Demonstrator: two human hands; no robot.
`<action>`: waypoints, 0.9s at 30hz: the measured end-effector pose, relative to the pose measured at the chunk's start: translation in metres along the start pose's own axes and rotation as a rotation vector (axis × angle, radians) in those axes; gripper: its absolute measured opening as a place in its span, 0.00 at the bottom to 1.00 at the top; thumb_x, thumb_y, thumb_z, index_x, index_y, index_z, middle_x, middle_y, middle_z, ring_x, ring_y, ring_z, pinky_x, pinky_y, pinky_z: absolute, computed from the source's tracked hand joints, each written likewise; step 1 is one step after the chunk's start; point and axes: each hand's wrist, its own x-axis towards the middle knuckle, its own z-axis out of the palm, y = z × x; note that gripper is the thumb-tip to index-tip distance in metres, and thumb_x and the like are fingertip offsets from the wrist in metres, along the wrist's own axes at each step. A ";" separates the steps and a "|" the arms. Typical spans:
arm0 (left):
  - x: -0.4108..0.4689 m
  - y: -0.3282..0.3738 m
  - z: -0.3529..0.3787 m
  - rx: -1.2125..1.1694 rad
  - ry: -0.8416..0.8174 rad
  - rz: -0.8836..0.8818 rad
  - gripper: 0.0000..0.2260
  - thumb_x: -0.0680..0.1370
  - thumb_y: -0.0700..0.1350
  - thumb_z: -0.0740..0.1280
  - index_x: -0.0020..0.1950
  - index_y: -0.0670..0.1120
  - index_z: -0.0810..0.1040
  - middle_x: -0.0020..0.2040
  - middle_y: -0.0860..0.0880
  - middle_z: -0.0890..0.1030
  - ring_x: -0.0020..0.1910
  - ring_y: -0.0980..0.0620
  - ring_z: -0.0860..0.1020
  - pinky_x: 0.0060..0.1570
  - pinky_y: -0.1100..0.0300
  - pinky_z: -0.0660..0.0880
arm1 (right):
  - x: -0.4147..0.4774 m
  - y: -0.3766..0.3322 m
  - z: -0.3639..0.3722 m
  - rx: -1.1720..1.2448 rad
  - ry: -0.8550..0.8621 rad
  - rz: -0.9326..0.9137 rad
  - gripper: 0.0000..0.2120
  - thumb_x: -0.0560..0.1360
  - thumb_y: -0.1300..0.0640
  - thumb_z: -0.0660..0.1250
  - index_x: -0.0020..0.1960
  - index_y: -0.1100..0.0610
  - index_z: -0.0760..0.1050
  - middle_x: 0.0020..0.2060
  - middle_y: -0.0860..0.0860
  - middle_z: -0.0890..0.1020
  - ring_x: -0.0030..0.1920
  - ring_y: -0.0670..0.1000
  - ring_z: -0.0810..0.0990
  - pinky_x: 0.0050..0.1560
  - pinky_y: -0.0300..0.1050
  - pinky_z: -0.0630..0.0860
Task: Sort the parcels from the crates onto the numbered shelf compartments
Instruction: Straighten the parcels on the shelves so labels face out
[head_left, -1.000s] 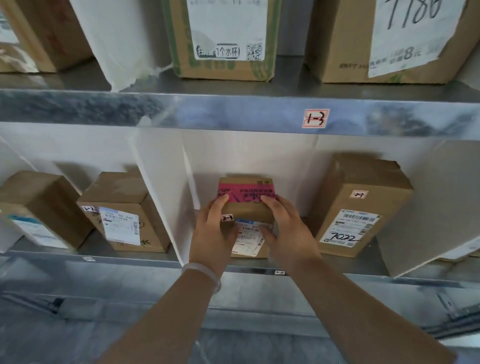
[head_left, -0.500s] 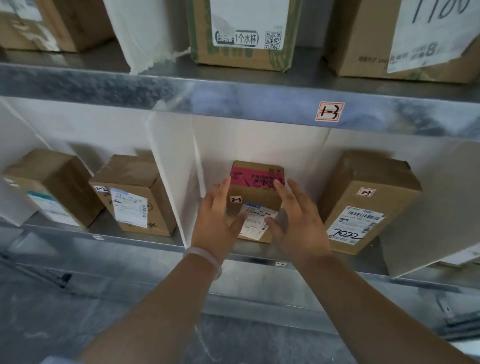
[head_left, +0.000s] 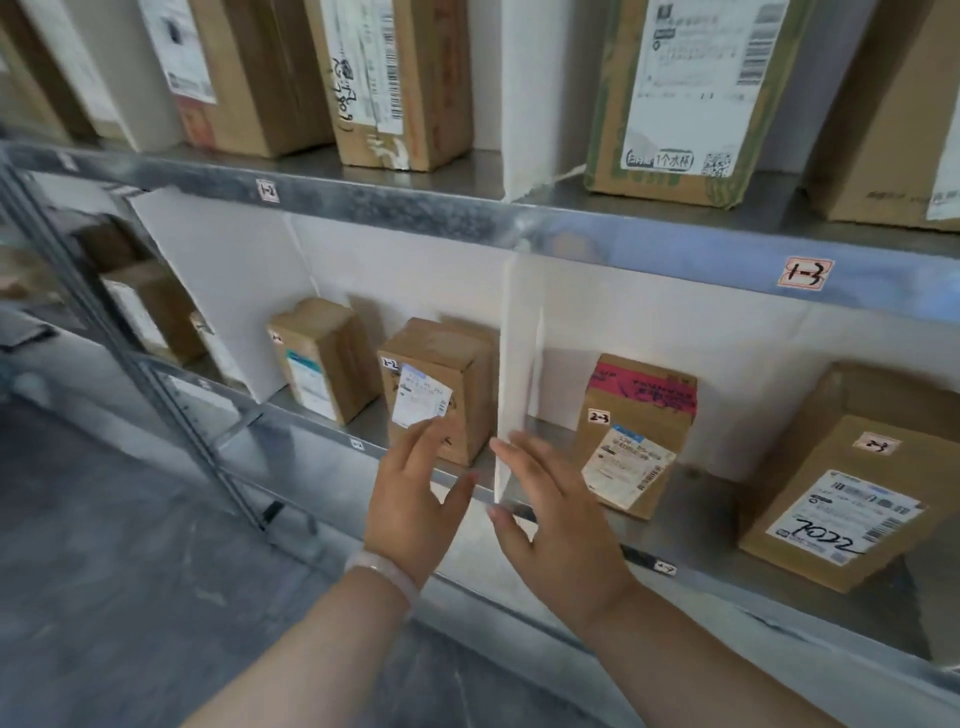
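A small brown parcel with a pink band (head_left: 636, 434) stands upright on the lower shelf (head_left: 691, 525), tagged 2-3. Both hands hover empty in front of the shelf edge, left of that parcel. My left hand (head_left: 415, 499) has its fingers spread, in front of the parcel tagged 2-2 (head_left: 441, 389). My right hand (head_left: 550, 514) is open too, its fingertips by the white divider (head_left: 514, 374). A larger parcel marked 7022 (head_left: 852, 478) stands at the right, tagged 2-3 as well.
Another brown parcel (head_left: 322, 358) stands left of the 2-2 one. The upper shelf (head_left: 519, 223), labelled 1-2 and 1-3, carries several tall parcels. A metal upright (head_left: 145, 364) runs down at the left, with grey floor below.
Both hands have let go of the pink-banded parcel and drawn back to the left of it. The view has swung left, bringing more of the left compartments into sight.
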 end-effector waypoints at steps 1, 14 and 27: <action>0.005 -0.007 -0.007 0.007 0.007 -0.025 0.27 0.73 0.43 0.76 0.70 0.52 0.73 0.66 0.49 0.76 0.64 0.51 0.74 0.63 0.61 0.70 | 0.006 -0.009 0.008 0.009 -0.014 -0.017 0.25 0.76 0.45 0.59 0.72 0.47 0.65 0.70 0.46 0.69 0.69 0.47 0.68 0.66 0.41 0.68; 0.125 -0.116 -0.027 -0.088 -0.157 -0.006 0.35 0.74 0.43 0.75 0.77 0.51 0.64 0.71 0.43 0.67 0.72 0.49 0.63 0.71 0.66 0.59 | 0.110 -0.035 0.118 0.009 0.140 0.421 0.35 0.75 0.55 0.68 0.76 0.43 0.55 0.77 0.43 0.50 0.76 0.47 0.55 0.73 0.45 0.59; 0.173 -0.153 0.013 -0.227 -0.425 0.044 0.28 0.78 0.44 0.70 0.75 0.55 0.65 0.70 0.50 0.67 0.61 0.61 0.66 0.51 0.87 0.57 | 0.136 -0.002 0.153 0.005 0.304 0.667 0.38 0.75 0.60 0.68 0.75 0.38 0.52 0.75 0.43 0.59 0.70 0.42 0.65 0.63 0.36 0.67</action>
